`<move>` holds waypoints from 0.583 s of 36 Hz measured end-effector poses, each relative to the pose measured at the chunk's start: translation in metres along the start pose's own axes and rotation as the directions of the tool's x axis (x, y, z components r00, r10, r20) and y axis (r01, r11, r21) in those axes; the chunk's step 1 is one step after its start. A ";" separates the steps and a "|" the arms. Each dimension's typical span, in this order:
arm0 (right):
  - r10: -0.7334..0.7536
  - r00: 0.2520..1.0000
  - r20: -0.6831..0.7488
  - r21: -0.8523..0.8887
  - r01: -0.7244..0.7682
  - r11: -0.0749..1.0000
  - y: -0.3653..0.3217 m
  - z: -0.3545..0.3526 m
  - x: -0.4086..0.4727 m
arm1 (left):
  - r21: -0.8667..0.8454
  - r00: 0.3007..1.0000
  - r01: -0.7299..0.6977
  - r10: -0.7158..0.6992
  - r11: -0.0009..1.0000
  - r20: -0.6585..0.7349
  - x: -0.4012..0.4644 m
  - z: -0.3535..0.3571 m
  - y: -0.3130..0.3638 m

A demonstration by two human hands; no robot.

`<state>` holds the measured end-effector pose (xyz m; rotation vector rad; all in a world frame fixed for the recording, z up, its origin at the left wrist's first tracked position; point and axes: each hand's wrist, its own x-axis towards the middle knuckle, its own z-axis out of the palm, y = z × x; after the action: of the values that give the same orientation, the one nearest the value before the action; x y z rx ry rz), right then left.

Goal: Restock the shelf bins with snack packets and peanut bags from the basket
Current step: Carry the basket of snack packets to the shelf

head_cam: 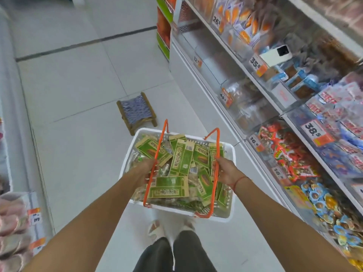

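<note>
Forearms frame basket (227, 213); left hand (146, 171) and right hand (225, 169) each grip orange handle. Peanut bags (180, 161) heaped inside. Carry level, set down beside shelf bins (290, 158).

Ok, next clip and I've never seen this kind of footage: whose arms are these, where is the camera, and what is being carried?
There is no machine here. The camera sits on a person's head, looking forward and down, so the two bare arms are their own. The left hand grips one orange handle and the right hand grips the other, carrying a white plastic basket above the shop floor. The basket is full of green-labelled packets. To the right stand shelf bins of wrapped snacks with price tags. A small woven stool stands on the floor ahead.
</note>
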<state>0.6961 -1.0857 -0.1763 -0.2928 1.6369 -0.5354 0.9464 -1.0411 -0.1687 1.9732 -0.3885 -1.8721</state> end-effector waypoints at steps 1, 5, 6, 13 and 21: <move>0.002 1.000 -0.001 0.015 -0.002 1.000 -0.012 0.007 0.005 | 0.012 1.000 -0.006 0.006 1.000 0.002 0.006 -0.004 0.016; 0.005 1.000 0.003 0.031 -0.005 1.000 -0.062 0.033 0.034 | 0.044 1.000 -0.021 0.021 0.999 0.019 0.035 -0.018 0.085; 0.005 1.000 0.004 0.040 -0.006 0.999 -0.074 0.039 0.042 | 0.052 1.000 -0.025 0.025 0.998 0.018 0.043 -0.021 0.102; -0.009 0.999 -0.046 0.079 0.012 0.997 -0.146 0.082 0.082 | 0.090 0.999 -0.040 0.039 0.995 0.016 0.088 -0.033 0.197; 0.020 0.997 -0.077 0.142 -0.009 0.990 -0.225 0.130 0.105 | 0.184 0.997 -0.046 0.035 0.982 0.062 0.137 -0.057 0.297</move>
<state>0.7827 -1.3521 -0.1615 -0.1570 1.6659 -0.6557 1.0318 -1.3611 -0.1517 2.0141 -0.6359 -1.9330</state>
